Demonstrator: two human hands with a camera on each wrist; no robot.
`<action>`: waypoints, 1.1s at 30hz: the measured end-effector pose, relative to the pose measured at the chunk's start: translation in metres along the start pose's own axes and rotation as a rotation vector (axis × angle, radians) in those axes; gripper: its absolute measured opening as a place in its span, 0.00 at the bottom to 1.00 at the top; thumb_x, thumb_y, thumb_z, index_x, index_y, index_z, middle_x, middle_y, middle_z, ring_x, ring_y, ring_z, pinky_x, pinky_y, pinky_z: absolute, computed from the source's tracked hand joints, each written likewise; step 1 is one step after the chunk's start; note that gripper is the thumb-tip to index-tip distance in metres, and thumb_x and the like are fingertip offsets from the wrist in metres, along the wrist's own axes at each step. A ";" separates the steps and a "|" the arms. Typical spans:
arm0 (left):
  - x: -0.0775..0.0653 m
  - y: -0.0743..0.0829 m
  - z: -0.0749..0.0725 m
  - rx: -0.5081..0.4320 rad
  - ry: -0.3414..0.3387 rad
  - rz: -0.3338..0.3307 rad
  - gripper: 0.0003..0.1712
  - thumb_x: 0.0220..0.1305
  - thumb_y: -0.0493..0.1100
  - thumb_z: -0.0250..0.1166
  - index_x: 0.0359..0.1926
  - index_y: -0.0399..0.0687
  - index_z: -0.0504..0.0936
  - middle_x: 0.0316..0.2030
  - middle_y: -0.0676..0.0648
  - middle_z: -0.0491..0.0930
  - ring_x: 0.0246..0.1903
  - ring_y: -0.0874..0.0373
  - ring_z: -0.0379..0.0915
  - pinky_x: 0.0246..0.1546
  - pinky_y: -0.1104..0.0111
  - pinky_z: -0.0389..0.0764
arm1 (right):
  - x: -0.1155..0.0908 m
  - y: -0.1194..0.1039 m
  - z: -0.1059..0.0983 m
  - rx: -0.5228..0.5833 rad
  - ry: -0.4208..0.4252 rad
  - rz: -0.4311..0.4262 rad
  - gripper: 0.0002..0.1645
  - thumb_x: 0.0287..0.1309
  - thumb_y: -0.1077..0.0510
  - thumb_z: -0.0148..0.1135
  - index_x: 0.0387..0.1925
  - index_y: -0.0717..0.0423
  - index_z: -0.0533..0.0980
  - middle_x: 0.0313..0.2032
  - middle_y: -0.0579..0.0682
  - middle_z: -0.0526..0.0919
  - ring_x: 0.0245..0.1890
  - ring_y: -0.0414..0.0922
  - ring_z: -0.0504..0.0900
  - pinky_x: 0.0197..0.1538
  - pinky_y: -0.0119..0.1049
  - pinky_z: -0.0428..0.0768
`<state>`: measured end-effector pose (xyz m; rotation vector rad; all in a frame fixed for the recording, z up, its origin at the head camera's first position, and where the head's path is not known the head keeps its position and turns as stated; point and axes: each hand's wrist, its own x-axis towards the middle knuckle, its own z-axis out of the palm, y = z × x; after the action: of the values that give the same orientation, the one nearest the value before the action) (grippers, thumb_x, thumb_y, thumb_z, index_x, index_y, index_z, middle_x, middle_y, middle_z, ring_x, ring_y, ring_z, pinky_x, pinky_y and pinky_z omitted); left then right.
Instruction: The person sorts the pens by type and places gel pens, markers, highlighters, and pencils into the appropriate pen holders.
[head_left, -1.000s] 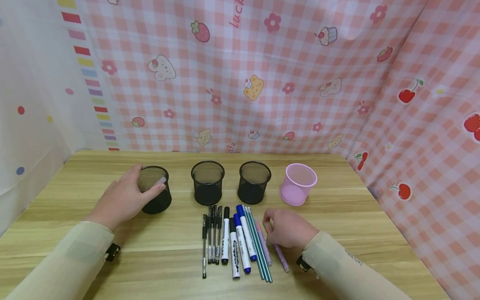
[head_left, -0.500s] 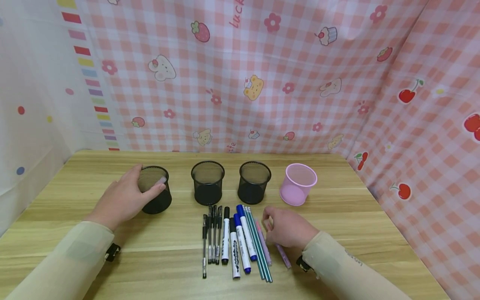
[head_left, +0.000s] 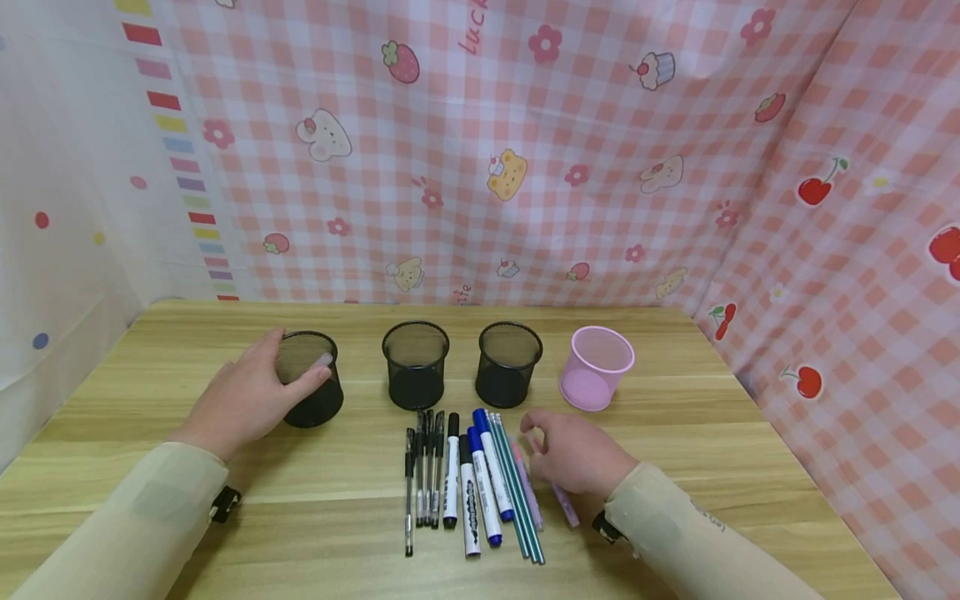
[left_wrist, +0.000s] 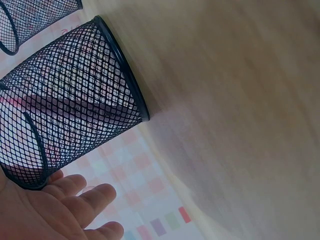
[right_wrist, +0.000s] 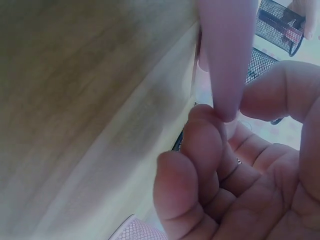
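Observation:
My left hand (head_left: 236, 396) holds the leftmost black mesh pen cup (head_left: 318, 408), thumb across its front and fingers at the far rim. In the left wrist view, a pink and purple pen (left_wrist: 82, 110) shows through that cup's mesh. My right hand (head_left: 581, 454) is low over the table, right of the row of pens. Between its thumb and fingers it pinches a lilac highlighter (right_wrist: 230, 55); in the head view only the lower part shows beneath the palm. Another lilac highlighter with a pink part (head_left: 528, 492) lies just left of this hand.
Two black mesh cups (head_left: 416, 387) (head_left: 504, 383) and a pink cup (head_left: 588, 387) stand in a row behind the pens. Several black gel pens (head_left: 420, 500), black markers (head_left: 451, 492), blue markers (head_left: 483, 492) and green pencils (head_left: 517, 492) lie side by side.
The pinched highlighter's lower end has drawn in toward my right hand, whose fingertips have shifted slightly left and up. My left hand has stayed on its cup.

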<state>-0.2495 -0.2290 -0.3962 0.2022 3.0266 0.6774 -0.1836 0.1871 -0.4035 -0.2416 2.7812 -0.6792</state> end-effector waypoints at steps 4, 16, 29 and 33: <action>0.000 0.000 0.000 -0.005 -0.002 -0.001 0.68 0.68 0.84 0.45 0.84 0.33 0.41 0.80 0.24 0.48 0.74 0.18 0.49 0.71 0.26 0.54 | -0.001 -0.002 -0.002 0.038 0.023 0.004 0.28 0.59 0.62 0.69 0.62 0.51 0.79 0.26 0.47 0.80 0.21 0.43 0.77 0.25 0.38 0.77; 0.000 0.001 0.000 -0.008 -0.011 -0.010 0.70 0.67 0.85 0.44 0.84 0.33 0.40 0.81 0.25 0.47 0.75 0.19 0.48 0.72 0.27 0.53 | 0.002 -0.006 -0.005 0.106 0.119 -0.046 0.22 0.65 0.60 0.66 0.59 0.50 0.78 0.25 0.46 0.79 0.22 0.43 0.77 0.26 0.38 0.77; 0.001 0.000 0.000 -0.008 -0.011 -0.009 0.70 0.67 0.85 0.44 0.84 0.33 0.40 0.81 0.25 0.47 0.76 0.20 0.47 0.72 0.26 0.52 | 0.006 -0.011 -0.006 0.306 0.276 -0.152 0.20 0.63 0.66 0.66 0.55 0.53 0.77 0.27 0.46 0.80 0.26 0.41 0.77 0.28 0.32 0.77; 0.001 0.000 0.000 -0.008 -0.010 -0.009 0.70 0.67 0.85 0.44 0.84 0.33 0.40 0.81 0.25 0.47 0.76 0.20 0.47 0.72 0.26 0.52 | 0.007 -0.015 -0.007 0.360 0.323 -0.161 0.20 0.65 0.65 0.67 0.57 0.52 0.77 0.28 0.47 0.81 0.27 0.42 0.78 0.30 0.31 0.78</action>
<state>-0.2500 -0.2287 -0.3964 0.1906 3.0125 0.6861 -0.1912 0.1754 -0.3926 -0.3067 2.8822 -1.3475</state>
